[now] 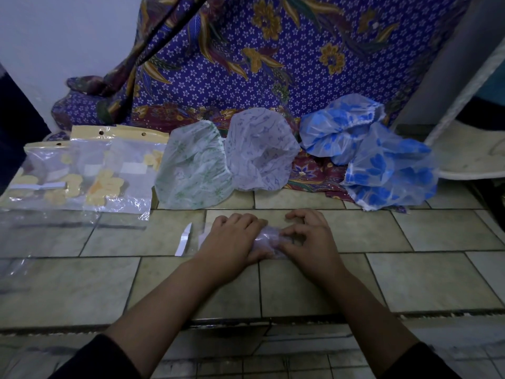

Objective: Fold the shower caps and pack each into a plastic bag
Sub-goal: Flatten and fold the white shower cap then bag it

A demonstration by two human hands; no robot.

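On tiles (410, 233), left hand (232, 237) and right hand (310, 240) round a crumpled, perhaps lilac cap (269, 240).

On the tiled bench (410, 233) lie clear bags (82, 173) at the left, a green cap (194, 165), a white cap (259, 151), a blue cap (390, 170), a flowery cloth (308, 173), a white strip (183, 239) and a folded cap (269, 237).

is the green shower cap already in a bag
No, the green shower cap lies unbagged on the tiles beside the plastic bags.
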